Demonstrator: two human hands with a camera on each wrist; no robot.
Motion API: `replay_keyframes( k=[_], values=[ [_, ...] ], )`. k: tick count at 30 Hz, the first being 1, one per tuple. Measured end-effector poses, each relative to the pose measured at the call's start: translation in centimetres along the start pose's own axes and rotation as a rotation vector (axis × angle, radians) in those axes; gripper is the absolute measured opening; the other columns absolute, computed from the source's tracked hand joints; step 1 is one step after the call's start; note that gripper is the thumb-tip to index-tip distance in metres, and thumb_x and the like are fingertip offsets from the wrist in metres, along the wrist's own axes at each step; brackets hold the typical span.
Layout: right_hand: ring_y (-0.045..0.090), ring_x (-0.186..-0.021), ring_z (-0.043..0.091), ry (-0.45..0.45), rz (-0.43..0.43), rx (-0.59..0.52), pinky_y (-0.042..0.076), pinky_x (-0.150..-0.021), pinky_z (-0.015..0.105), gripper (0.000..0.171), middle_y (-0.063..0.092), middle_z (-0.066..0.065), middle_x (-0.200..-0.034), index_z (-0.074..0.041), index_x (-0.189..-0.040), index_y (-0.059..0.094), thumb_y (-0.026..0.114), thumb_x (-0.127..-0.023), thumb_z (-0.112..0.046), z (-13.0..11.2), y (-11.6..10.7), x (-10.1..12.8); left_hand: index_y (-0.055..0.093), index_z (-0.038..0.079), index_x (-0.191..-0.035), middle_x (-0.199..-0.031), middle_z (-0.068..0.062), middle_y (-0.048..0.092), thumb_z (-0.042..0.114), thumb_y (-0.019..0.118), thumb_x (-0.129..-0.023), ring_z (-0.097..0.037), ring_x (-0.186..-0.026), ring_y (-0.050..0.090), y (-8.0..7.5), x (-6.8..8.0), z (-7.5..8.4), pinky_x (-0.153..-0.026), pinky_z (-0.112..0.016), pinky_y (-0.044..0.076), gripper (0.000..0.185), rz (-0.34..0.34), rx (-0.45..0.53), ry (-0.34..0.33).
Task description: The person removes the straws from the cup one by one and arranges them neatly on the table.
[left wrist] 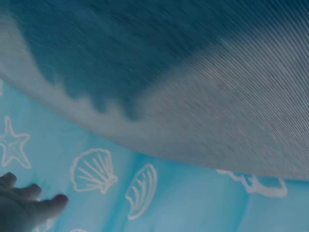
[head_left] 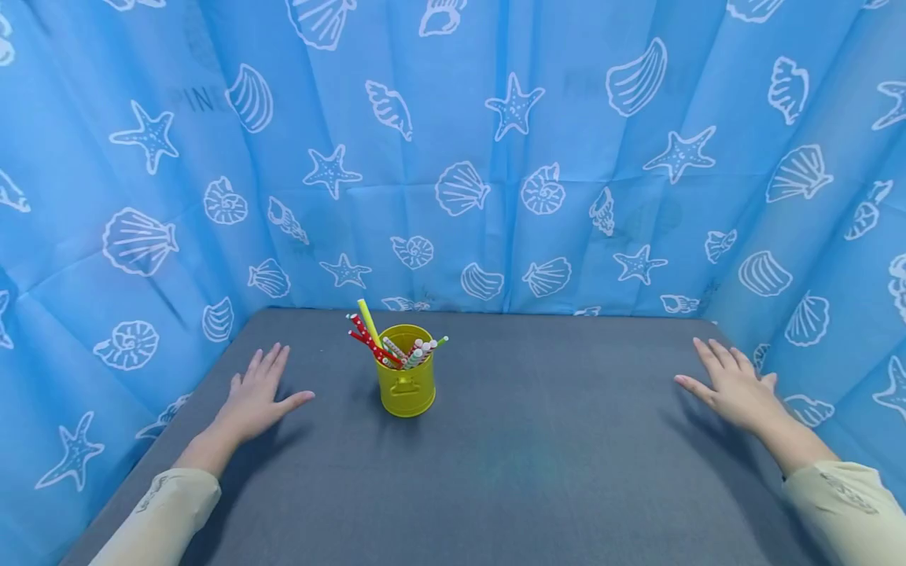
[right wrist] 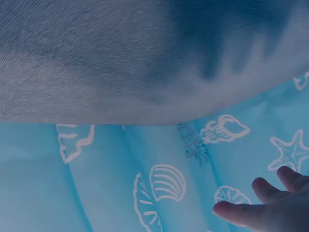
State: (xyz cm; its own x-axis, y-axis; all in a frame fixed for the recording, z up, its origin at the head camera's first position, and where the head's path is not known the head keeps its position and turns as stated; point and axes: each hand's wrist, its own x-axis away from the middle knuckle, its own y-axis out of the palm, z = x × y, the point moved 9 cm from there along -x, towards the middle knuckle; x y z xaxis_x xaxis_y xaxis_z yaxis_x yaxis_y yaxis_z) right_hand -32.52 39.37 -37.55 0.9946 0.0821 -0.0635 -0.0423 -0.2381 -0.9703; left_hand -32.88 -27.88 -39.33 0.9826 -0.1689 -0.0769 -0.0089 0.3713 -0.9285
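Nearest us, the left hand [head_left: 256,397] and right hand [head_left: 732,385] lie flat on the grey counter [head_left: 538,479], fingers spread, holding nothing. Farther in, left of centre, stands the yellow cup [head_left: 406,383] of paper straws [head_left: 388,343], untouched, nearer the left hand. We judge no grasp begun; a reach inward comes first.

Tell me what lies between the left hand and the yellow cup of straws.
Nothing: in the head view only bare grey table separates the left hand from the yellow cup. The hand lies flat, apart from it.
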Motion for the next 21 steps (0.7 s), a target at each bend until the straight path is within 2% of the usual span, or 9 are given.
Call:
replay_keyframes(
  k=[6, 10, 13, 17, 21],
  values=[
    [0.003, -0.132, 0.063, -0.001, -0.003, -0.128, 0.001, -0.089, 0.085, 0.087, 0.008, 0.041, -0.148, 0.005, -0.151, 0.003, 0.041, -0.100, -0.053, -1.8, -0.4, 0.2, 0.005, -0.001, -0.154, -0.157, -0.030, 0.005, 0.045, 0.063, -0.091, -0.051, -0.142, 0.001, 0.9, -0.3, 2.7, -0.103, -0.075, 0.006, 0.097, -0.047, 0.220, 0.035],
    [0.002, -0.132, 0.064, -0.016, -0.026, -0.223, 0.003, -0.090, 0.084, 0.085, 0.004, 0.041, -0.149, 0.006, -0.151, 0.000, 0.041, -0.101, -0.049, -3.5, -0.4, 0.2, -0.001, 0.005, -0.155, -0.158, -0.027, 0.000, 0.047, 0.064, -0.090, -0.050, -0.142, 0.000, 1.6, -0.9, 4.9, -0.104, -0.073, 0.008, 0.102, -0.100, 0.401, 0.022],
    [0.003, -0.133, 0.063, -0.038, -0.034, -0.272, 0.005, -0.091, 0.084, 0.084, 0.003, 0.041, -0.149, 0.007, -0.151, -0.001, 0.041, -0.102, -0.046, -4.9, -0.4, 0.0, -0.004, 0.007, -0.156, -0.160, -0.024, -0.001, 0.050, 0.068, -0.086, -0.047, -0.144, 0.000, 2.2, -1.5, 6.5, -0.106, -0.071, 0.009, 0.108, -0.117, 0.502, 0.034],
    [0.001, -0.135, 0.060, -0.069, -0.025, -0.326, 0.007, -0.094, 0.081, 0.083, 0.002, 0.041, -0.150, 0.007, -0.151, -0.003, 0.041, -0.103, -0.044, -6.5, -0.4, -0.2, -0.006, 0.009, -0.156, -0.160, -0.022, 0.001, 0.052, 0.073, -0.081, -0.044, -0.145, 0.003, 3.0, -2.4, 8.1, -0.108, -0.069, 0.011, 0.116, -0.128, 0.558, 0.048],
    [-0.001, -0.137, 0.059, -0.084, -0.021, -0.380, 0.008, -0.098, 0.078, 0.082, -0.001, 0.041, -0.150, 0.005, -0.151, -0.005, 0.042, -0.103, -0.042, -7.7, -0.3, -0.6, -0.005, 0.007, -0.155, -0.160, -0.024, 0.004, 0.046, 0.077, -0.080, -0.043, -0.145, 0.005, 3.6, -3.4, 9.6, -0.109, -0.067, 0.012, 0.119, -0.125, 0.583, 0.044]
  ],
)
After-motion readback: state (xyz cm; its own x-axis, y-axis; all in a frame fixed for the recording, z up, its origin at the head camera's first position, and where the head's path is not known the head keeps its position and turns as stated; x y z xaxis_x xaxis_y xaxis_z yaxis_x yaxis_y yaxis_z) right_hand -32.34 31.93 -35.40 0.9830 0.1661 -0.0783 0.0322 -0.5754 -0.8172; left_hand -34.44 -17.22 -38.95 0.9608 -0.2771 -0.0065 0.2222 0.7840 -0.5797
